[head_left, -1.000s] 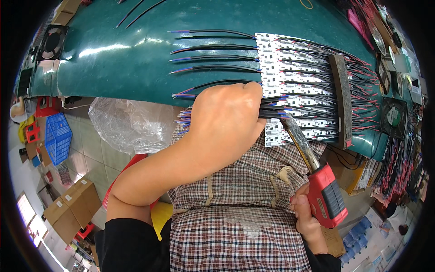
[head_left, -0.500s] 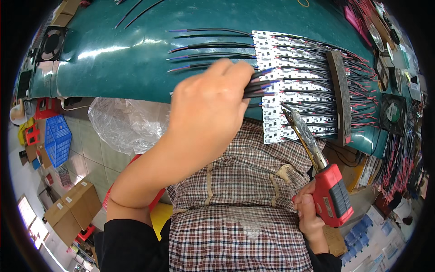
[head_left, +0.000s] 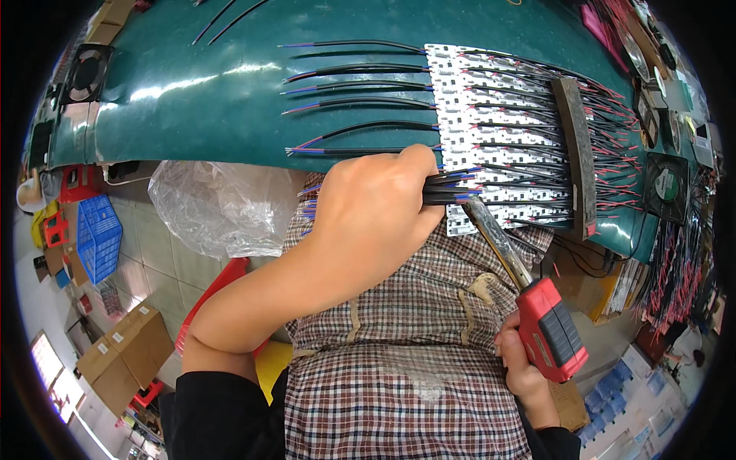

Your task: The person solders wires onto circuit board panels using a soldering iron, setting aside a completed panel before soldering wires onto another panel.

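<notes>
My left hand (head_left: 372, 207) is closed around a bundle of black cables (head_left: 454, 188); their stripped ends with blue and red cores point right over the lower part of a white circuit board panel (head_left: 458, 115). The cables' other ends stick out left of the hand. In my right hand (head_left: 525, 374) is a soldering iron (head_left: 553, 330) with a red and black pistol grip. Its dark tip meets or nearly meets the board edge just below the held cable ends; exact contact is unclear. Several black cables (head_left: 360, 102) extend left from the panel's upper rows.
A dark bar (head_left: 575, 157) lies across many thin wires on the panel's right. The green tabletop (head_left: 192, 123) ends close to my checked apron (head_left: 406, 391). A clear plastic bag (head_left: 222, 207) hangs by the edge. Small fans (head_left: 665, 189) and wire bundles (head_left: 671, 284) stand right.
My left hand has moved toward me with the cable bundle, uncovering cables on the panel's left side. The iron's tip has shifted slightly left and nearer to me.
</notes>
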`<state>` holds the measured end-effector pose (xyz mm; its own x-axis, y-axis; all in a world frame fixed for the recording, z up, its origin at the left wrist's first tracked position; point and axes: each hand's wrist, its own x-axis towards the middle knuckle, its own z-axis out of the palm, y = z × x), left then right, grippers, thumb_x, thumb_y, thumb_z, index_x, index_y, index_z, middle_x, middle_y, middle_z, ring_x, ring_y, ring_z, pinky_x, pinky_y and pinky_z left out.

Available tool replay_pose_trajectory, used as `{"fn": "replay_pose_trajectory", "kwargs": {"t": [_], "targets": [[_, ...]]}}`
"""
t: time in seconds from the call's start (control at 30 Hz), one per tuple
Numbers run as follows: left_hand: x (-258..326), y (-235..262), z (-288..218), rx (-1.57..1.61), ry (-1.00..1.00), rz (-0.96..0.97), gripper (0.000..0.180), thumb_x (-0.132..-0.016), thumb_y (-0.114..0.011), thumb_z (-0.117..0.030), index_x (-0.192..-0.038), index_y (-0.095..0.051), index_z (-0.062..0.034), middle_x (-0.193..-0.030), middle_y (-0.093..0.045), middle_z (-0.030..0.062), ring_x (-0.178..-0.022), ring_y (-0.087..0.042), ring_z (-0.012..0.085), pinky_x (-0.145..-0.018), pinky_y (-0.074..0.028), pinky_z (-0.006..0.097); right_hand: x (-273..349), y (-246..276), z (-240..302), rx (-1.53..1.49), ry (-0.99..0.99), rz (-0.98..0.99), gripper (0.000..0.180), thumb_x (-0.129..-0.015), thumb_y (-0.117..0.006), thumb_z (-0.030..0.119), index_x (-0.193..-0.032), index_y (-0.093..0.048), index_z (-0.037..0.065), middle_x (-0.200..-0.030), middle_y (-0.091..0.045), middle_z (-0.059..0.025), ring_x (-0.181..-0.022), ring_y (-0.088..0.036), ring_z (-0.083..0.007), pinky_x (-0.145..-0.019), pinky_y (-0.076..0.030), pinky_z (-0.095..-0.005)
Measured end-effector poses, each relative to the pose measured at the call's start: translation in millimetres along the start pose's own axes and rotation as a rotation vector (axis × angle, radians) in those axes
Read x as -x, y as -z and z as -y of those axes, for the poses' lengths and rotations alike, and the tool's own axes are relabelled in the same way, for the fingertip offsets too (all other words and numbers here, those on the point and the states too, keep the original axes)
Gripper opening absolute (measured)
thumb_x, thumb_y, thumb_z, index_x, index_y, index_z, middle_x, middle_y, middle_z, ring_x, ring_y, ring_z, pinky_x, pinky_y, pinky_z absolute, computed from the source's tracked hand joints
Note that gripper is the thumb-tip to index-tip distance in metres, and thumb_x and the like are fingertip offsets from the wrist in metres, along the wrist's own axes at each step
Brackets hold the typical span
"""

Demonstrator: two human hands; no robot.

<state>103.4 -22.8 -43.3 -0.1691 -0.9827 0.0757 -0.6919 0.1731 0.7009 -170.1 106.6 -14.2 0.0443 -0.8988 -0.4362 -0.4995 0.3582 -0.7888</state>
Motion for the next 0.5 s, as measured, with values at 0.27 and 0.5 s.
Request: {"fn": "replay_pose_trajectory", "kwargs": {"t": [0.27, 0.5], "targets": [[-1.8, -3.1, 0.4, -0.044, -0.001, 0.008, 0.022, -0.074, -0.080, -0.008, -0.087, -0.065, -0.0005, -0.074, -0.068, 0.0172, -0.069, -0.068, 0.0366, -0.061, -0.052, 0.043, -8.0, -1.4, -3.2, 0.094, 0.041, 0.062, 0.019, -0.080, -0.076, 0.005, -0.097, -0.070, 0.001, -0.084, -0.067, -0.0123, -0.071, -0.067, -0.0291, -0.064, -0.053, -0.0376], [-2.0, -2.1, -2.3, -0.062, -0.012, 0.009, 0.027, -0.072, -0.083, -0.008, -0.090, -0.065, -0.0003, -0.074, -0.068, 0.0177, -0.070, -0.069, 0.0369, -0.062, -0.053, 0.044, -5.9, -4.6, -0.7, 0.089, 0.130, -0.007, 0.019, -0.078, -0.075, 0.004, -0.096, -0.070, 0.001, -0.085, -0.066, -0.0125, -0.070, -0.067, -0.0280, -0.062, -0.053, -0.0363]]}}
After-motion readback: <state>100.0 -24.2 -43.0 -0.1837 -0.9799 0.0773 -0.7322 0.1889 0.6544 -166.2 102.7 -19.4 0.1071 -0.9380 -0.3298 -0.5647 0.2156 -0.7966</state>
